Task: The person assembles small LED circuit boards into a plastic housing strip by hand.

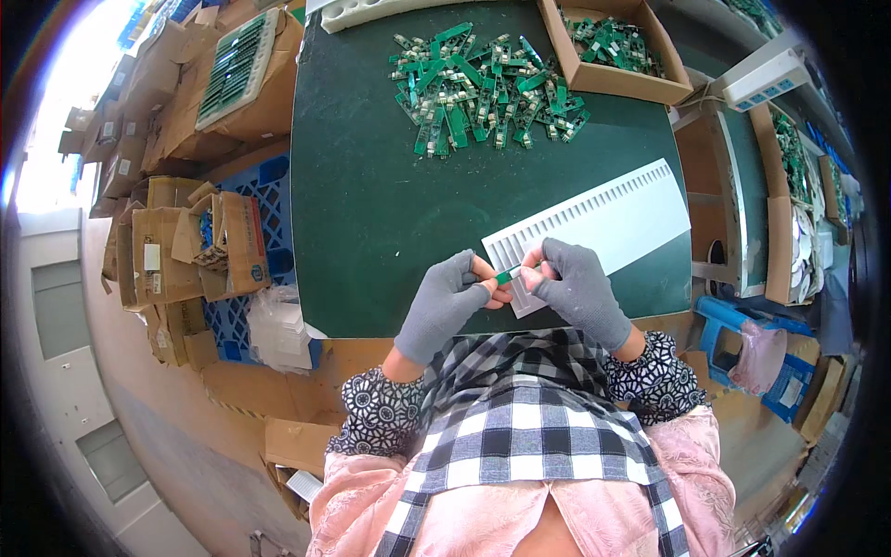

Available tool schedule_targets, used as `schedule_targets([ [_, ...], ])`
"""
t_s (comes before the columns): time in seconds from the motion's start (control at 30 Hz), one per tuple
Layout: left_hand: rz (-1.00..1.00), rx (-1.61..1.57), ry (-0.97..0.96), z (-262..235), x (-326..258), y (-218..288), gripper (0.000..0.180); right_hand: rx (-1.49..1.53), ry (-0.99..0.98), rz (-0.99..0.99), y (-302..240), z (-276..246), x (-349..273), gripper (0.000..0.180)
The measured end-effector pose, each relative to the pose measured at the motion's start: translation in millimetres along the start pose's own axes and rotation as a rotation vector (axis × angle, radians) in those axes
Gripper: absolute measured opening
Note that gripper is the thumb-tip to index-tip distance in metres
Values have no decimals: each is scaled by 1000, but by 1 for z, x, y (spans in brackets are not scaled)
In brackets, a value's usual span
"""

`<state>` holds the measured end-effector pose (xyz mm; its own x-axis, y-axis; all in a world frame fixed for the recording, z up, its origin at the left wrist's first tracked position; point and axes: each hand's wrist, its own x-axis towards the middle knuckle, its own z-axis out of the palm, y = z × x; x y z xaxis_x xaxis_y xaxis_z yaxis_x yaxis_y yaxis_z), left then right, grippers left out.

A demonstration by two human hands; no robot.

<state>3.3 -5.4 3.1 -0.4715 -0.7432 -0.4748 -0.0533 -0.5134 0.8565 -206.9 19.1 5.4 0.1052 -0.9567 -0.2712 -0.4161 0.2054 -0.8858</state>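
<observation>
A small green circuit board (pixel 505 276) is pinched between my two hands, just above the near end of a white slotted tray (pixel 613 215). My left hand (pixel 446 302), in a grey fingerless glove, grips the board's left end with thumb and fingers. At its other end, the bare fingertips of my gloved right hand (pixel 577 290) close on a small pale part. The tray lies slanted on the dark green table (pixel 371 213), with a row of narrow slots along its far edge. Farther back lies a loose pile of similar green boards (pixel 464 84).
A cardboard box (pixel 617 79) of green boards stands at the table's far right. White foam (pixel 371 11) lies at the far edge. Left of the table are cartons (pixel 176 255) on a blue pallet (pixel 232 320). A blue stool (pixel 729 320) stands at the right.
</observation>
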Motion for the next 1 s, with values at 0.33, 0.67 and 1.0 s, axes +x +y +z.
schedule_targets([
  [0.33, 5, -4, 23, 1, 0, -1, 14, 4, 72, -7, 3, 6, -2, 16],
  [0.67, 17, -18, 26, 2, 0, -2, 14, -3, 85, -37, 2, 6, -2, 14],
  [1.0, 31, -22, 21, 1, -1, -2, 14, 2, 181, -60, 5, 0, 2, 22],
])
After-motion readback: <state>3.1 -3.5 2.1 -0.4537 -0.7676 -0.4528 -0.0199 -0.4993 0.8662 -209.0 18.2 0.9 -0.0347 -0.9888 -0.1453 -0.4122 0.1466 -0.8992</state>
